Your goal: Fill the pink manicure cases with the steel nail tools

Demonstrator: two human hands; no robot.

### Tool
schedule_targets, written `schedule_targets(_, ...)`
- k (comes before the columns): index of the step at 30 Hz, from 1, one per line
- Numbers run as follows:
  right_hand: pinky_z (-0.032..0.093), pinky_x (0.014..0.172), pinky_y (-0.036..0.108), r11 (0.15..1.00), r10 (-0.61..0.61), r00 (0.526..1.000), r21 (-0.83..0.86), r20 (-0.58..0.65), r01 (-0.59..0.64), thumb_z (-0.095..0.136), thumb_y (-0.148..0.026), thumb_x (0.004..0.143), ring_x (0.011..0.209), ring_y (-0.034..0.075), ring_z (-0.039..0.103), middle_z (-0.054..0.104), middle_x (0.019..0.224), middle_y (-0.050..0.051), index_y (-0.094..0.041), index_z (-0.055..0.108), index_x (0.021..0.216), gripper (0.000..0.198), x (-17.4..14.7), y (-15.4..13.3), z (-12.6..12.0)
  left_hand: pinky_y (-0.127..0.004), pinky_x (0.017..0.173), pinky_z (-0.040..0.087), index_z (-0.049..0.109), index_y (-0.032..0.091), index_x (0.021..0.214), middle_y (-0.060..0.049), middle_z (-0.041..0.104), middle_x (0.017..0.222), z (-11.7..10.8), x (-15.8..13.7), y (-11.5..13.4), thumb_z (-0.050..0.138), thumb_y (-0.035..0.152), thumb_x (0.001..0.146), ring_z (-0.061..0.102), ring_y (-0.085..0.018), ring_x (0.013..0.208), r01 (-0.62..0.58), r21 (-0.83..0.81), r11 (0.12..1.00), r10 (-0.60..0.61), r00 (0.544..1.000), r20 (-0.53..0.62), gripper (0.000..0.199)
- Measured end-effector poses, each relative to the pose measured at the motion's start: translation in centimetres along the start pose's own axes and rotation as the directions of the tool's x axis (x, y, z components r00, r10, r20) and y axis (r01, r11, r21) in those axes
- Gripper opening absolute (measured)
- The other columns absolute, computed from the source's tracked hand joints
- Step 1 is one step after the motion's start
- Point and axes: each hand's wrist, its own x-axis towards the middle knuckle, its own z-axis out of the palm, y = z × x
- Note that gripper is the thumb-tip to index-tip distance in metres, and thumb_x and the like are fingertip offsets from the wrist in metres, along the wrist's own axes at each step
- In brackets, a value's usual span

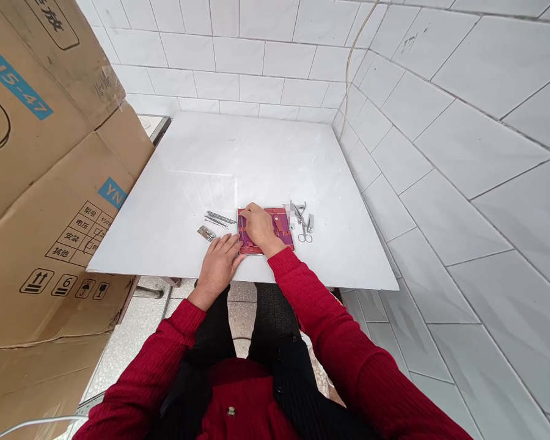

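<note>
A red and purple manicure case (282, 225) lies unfolded near the front edge of the white table. Flat beside its lower left corner rests my left hand (220, 261), fingers stretched out, the fingertips at the case's edge. My right hand (258, 227) is over the left half of the case, its fingers pinched together at the upper left; what they hold, if anything, is hidden. Several slim metal manicure tools (217, 219) lie left of the case, with a nail clipper (206, 233) below them. On the right are small scissors (305, 236), metal nippers (299, 211) and another clipper (310, 223).
The white table (256, 153) meets a tiled wall (238, 52) at the back and another on the right. A large cardboard box (50, 201) stands close along the left side. A pale cable (348, 67) hangs in the back right corner.
</note>
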Motion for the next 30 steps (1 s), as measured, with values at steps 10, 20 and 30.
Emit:
schedule_targets(10, 0.043, 0.078, 0.030, 0.986, -0.044, 0.997, -0.159, 0.066, 0.054, 0.043, -0.012, 0.104, 0.111, 0.024, 0.057, 0.066, 0.124, 0.014, -0.016, 0.073, 0.118, 0.034, -0.7, -0.9, -0.5, -0.054, 0.118, 0.042, 0.068, 0.017, 0.132, -0.014, 0.065, 0.145, 0.2, -0.2, -0.1, 0.056, 0.037, 0.104, 0.056, -0.033, 0.140, -0.008, 0.011, 1.000, 0.008, 1.000, -0.018, 0.036)
schedule_targets(20, 0.048, 0.083, 0.029, 0.998, 0.034, 0.999, 0.059, -0.017, -0.033, 0.040, -0.008, 0.102, 0.107, 0.021, 0.064, 0.070, 0.124, 0.008, -0.021, 0.075, 0.127, 0.045, -0.7, -0.1, -0.4, -0.054, 0.118, 0.042, 0.068, 0.016, 0.132, -0.013, 0.065, 0.145, 0.2, -0.3, -0.1, 0.053, 0.038, 0.105, 0.055, -0.033, 0.140, -0.017, 0.012, 1.000, 0.017, 1.000, -0.025, 0.037)
schedule_targets(30, 0.046, 0.081, 0.028, 0.986, -0.122, 0.992, 0.118, 0.023, 0.118, 0.054, -0.022, 0.101, 0.099, 0.020, 0.066, 0.074, 0.110, 0.006, -0.020, 0.079, 0.104, 0.025, 0.2, -3.4, -2.2, -0.055, 0.117, 0.042, 0.066, 0.015, 0.134, -0.016, 0.065, 0.144, 0.3, -0.3, 0.0, 0.051, 0.037, 0.106, 0.055, -0.033, 0.138, -0.017, 0.004, 1.000, 0.017, 0.999, -0.039, 0.039)
